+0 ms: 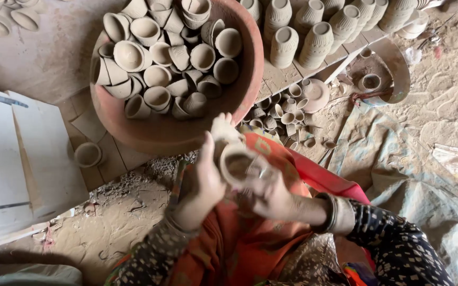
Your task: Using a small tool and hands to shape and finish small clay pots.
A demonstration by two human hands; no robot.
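Here the working room is tight. Just beyond the hands sits a big clay basin [250, 79], heaped with small unfired clay cups [157, 58], and its near rim comes almost up to the fingers. To the left a pale board [6, 159] lies flat, its edge running down toward the dusty floor [117, 222], with one lone cup [87, 154] standing on planks between board and basin. To the right of the basin, a plank shelf [282, 77] carries rows of taller patterned pots [314, 37], and under its edge a cluster of tiny cups [284, 114] crowds the ground. Farther right lies a round metal dish [396, 63] and a crumpled plastic sheet [398, 164]. The only free patch is the strip of floor at lower left and the lap itself, draped in orange-red cloth [250, 233].

The left hand [205, 180] is curled, thumb raised against the side of a small clay cup [237, 164], cradling it from the left with its mouth tilted toward the camera. The right hand [271, 193] closes around the cup's right side, fingers pressed to its wall and rim; a bangle [340, 212] sits at that wrist. The cup is thus held between both hands, above the lap and just short of the basin's rim.
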